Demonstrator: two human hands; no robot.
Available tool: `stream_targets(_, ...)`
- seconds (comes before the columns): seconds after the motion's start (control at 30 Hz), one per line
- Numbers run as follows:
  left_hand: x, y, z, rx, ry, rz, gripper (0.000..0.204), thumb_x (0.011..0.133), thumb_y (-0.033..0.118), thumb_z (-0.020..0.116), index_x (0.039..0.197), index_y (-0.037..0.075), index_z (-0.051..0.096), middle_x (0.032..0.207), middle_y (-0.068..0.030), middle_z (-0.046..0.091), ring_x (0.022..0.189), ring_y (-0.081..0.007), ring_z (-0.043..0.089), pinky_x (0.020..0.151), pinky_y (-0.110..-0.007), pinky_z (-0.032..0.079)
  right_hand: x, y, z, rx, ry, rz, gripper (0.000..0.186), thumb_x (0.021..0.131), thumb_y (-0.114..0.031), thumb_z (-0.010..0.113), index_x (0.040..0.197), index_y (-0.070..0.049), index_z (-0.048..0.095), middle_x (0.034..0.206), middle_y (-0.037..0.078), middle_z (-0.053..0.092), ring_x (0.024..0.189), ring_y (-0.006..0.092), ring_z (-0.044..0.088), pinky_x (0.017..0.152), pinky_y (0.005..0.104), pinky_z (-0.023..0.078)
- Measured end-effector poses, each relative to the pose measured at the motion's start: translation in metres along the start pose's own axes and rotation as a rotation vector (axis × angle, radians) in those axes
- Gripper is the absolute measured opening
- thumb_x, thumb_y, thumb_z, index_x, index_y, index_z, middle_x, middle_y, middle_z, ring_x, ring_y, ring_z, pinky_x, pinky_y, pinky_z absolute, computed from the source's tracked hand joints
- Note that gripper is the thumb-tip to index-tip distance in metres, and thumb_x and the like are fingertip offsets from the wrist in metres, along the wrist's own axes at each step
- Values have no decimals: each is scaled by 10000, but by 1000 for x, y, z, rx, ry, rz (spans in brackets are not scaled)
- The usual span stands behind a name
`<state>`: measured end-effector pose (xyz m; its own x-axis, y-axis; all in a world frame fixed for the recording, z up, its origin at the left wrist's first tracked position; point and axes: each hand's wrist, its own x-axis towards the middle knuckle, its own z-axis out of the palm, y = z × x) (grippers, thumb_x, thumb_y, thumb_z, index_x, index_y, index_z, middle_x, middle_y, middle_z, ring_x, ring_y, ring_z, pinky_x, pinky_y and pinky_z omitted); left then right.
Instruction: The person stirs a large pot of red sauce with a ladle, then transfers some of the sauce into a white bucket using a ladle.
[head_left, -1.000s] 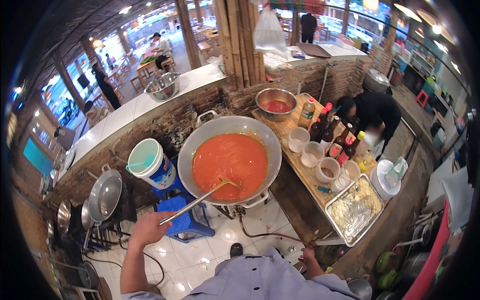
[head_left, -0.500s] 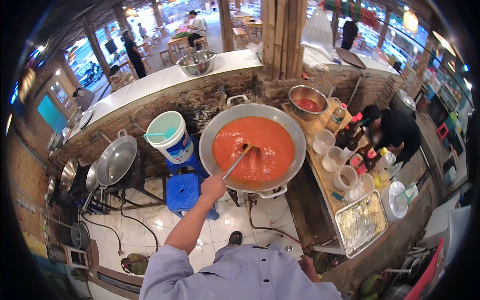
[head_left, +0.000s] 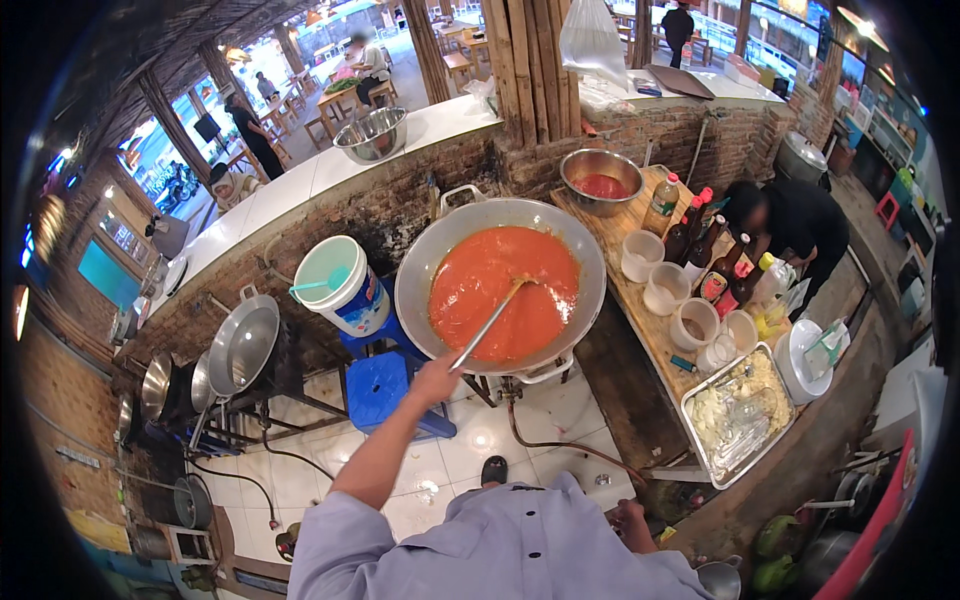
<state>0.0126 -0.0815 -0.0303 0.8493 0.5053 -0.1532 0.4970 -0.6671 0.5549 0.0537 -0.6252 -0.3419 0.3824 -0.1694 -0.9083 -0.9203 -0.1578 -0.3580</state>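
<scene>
My left hand [head_left: 436,380] is closed round the metal handle of a long stirring paddle [head_left: 485,335]. The paddle slants away to the right, and its sauce-coated far end dips into thick red-orange sauce [head_left: 480,280], so the shape of its head is hidden. The sauce fills the middle of a wide grey metal wok [head_left: 415,270] with loop handles at its far and near sides. Low beside my body hangs my right hand [head_left: 632,522], away from the wok, its fingers too small and shaded to read.
Left of the wok, a white bucket [head_left: 325,275] with a turquoise scoop stands above a blue stool [head_left: 378,390]. A wooden table [head_left: 640,325] at right bears a steel bowl [head_left: 600,205], bottles, tubs and a metal tray [head_left: 735,410]. Someone in black [head_left: 805,220] bends beyond it.
The paddle's far end has swept right through the sauce, and my left hand has shifted slightly right and down. The whole view has tilted a little. My right hand still hangs low.
</scene>
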Motion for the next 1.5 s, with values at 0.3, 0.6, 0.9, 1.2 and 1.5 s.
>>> stream_targets(0.3,-132,89,-192,228,-61,-112,323,824,196,610,1146,188,638,1000,-148,658,944,-342,611,818,-406,480,7,12,-38,-3,37,-14,327,778,-185,632,1033,-1,541,846,167,498,705,319,555,628,524,499)
stream_targets(0.6,-79,34,-129,284,-19,-99,304,819,208,595,1119,162,604,911,-164,660,884,-369,615,768,-458,480,38,-27,-22,49,-95,-10,223,792,-120,603,995,-44,550,784,106,506,630,289,559,622,486,508)
stream_targets(0.9,12,12,-20,120,242,-215,342,823,199,582,1165,196,579,948,-182,658,913,-378,617,795,-476,482,-8,-44,-1,74,-108,-43,247,820,-160,591,1042,-54,566,902,102,548,751,294,579,695,505,512)
stream_targets(1.2,52,-15,88,-225,287,-91,398,872,200,563,1249,78,528,1146,-208,597,1086,-356,563,936,-399,430,3,21,-26,31,-143,52,303,808,-201,600,1062,-43,558,903,148,572,758,325,592,650,496,506)
stream_targets(1.5,-32,5,-44,-68,17,61,369,855,167,601,1216,97,567,1094,-189,628,1015,-333,604,873,-357,460,4,5,-25,128,-92,41,166,848,-123,441,965,-29,512,655,70,449,564,250,495,576,438,480)
